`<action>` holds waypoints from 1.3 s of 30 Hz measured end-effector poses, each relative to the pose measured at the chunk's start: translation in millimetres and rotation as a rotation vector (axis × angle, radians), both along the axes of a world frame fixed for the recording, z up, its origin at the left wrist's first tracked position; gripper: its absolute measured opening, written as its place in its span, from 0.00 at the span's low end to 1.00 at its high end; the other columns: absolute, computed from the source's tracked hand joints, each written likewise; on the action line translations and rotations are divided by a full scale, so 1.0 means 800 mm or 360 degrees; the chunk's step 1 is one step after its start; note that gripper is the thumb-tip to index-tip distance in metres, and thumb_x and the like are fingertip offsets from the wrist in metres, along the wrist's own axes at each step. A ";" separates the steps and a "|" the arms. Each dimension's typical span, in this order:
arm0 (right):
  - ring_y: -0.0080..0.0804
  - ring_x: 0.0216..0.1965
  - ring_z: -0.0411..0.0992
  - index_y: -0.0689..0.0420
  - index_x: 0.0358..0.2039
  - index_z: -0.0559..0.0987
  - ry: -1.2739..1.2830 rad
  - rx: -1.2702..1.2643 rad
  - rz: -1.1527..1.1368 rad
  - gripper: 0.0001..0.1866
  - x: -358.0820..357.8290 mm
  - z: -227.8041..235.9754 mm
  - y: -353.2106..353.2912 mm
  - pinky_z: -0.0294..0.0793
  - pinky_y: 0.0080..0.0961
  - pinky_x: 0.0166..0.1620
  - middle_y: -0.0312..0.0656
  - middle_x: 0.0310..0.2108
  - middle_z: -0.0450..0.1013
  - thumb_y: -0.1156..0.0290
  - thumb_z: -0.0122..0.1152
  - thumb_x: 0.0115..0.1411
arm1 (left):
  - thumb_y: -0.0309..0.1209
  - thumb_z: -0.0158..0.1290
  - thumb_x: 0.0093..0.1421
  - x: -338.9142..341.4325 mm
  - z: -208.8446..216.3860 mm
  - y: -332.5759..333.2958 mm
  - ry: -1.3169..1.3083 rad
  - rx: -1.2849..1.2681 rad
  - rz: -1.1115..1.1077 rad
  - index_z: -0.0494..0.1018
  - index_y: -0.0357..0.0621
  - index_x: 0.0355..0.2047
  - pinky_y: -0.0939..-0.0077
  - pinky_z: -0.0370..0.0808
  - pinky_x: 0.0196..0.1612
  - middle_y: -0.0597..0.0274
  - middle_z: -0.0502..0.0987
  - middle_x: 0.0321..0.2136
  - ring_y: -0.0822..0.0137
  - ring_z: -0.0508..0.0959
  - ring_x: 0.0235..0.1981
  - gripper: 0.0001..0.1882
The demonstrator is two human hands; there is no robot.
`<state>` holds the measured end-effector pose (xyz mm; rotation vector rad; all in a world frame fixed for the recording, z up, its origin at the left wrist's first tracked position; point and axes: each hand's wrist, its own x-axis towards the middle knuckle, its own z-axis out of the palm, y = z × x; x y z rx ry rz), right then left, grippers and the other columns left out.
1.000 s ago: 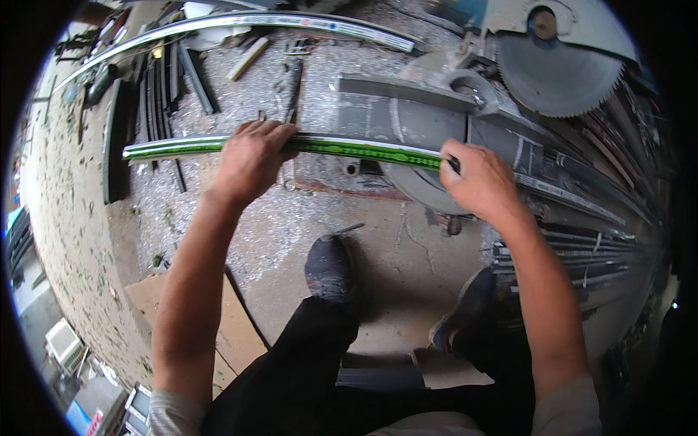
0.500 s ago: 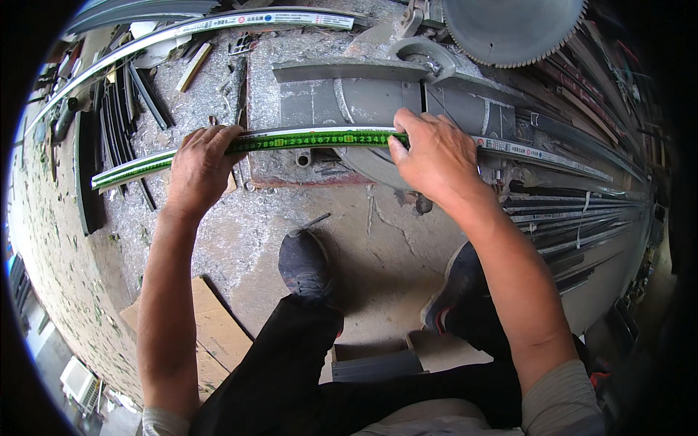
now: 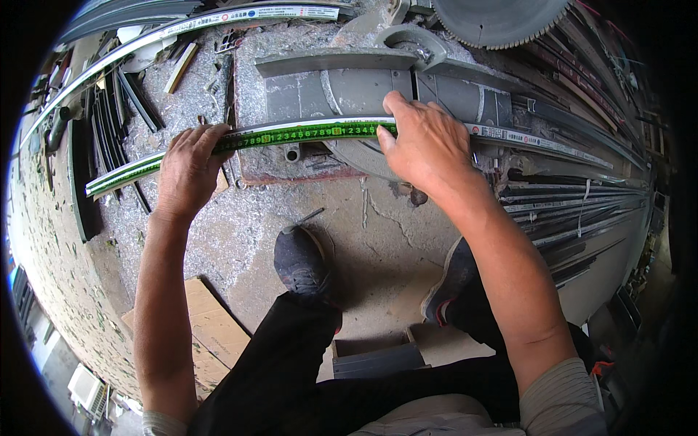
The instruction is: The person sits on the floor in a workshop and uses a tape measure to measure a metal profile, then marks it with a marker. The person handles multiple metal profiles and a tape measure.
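A green tape measure blade (image 3: 305,134) is stretched along a long, pale metal profile (image 3: 538,140) with a printed film. My left hand (image 3: 190,167) is closed around the profile and tape near their left end. Further right, my right hand (image 3: 429,138) grips them with thumb and fingers, and the visible green blade stops at this hand. Whether the tape's case sits in my right palm is hidden. Both hands are above the front of a grey saw bed (image 3: 363,93).
A large round saw blade (image 3: 502,18) hangs at the far right of the bed. Bundled metal profiles (image 3: 574,200) lie at right, and dark strips (image 3: 105,131) at left. Cardboard (image 3: 214,320) lies on the floor beside my legs. Another long profile (image 3: 218,18) runs across the back left.
The whole view has shifted slightly, so the saw bed and blade appear further left and higher. Both hands keep their hold on the tape and profile.
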<state>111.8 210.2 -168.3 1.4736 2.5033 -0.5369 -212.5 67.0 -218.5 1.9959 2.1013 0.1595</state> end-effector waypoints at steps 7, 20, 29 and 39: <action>0.52 0.52 0.80 0.59 0.53 0.79 -0.0036 -0.0032 -0.0004 0.18 -0.002 0.002 0.004 0.79 0.50 0.54 0.51 0.44 0.83 0.60 0.65 0.69 | 0.32 0.65 0.65 0.002 0.002 0.001 0.0020 0.0031 -0.0037 0.79 0.46 0.55 0.55 0.77 0.57 0.56 0.84 0.47 0.50 0.82 0.50 0.19; 0.50 0.51 0.80 0.57 0.52 0.80 -0.0045 -0.0030 0.0015 0.17 -0.001 -0.003 0.006 0.79 0.49 0.53 0.48 0.43 0.83 0.61 0.66 0.68 | 0.29 0.65 0.65 0.010 0.012 0.002 0.0008 -0.0072 -0.0040 0.76 0.42 0.62 0.53 0.75 0.62 0.49 0.82 0.54 0.46 0.81 0.56 0.25; 0.49 0.52 0.80 0.55 0.54 0.80 -0.0029 -0.0039 0.0031 0.17 0.001 -0.004 0.008 0.79 0.49 0.54 0.47 0.45 0.83 0.62 0.66 0.68 | 0.30 0.66 0.65 0.056 0.031 0.011 0.0133 -0.0036 -0.0306 0.63 0.52 0.75 0.49 0.70 0.72 0.46 0.68 0.69 0.45 0.71 0.68 0.40; 0.49 0.52 0.81 0.54 0.52 0.82 0.0014 -0.0015 0.0000 0.16 0.002 -0.010 0.008 0.81 0.49 0.52 0.48 0.44 0.84 0.65 0.65 0.65 | 0.38 0.64 0.63 0.221 0.019 0.012 0.0144 -0.0066 -0.0148 0.57 0.62 0.79 0.28 0.47 0.77 0.35 0.53 0.75 0.37 0.53 0.78 0.46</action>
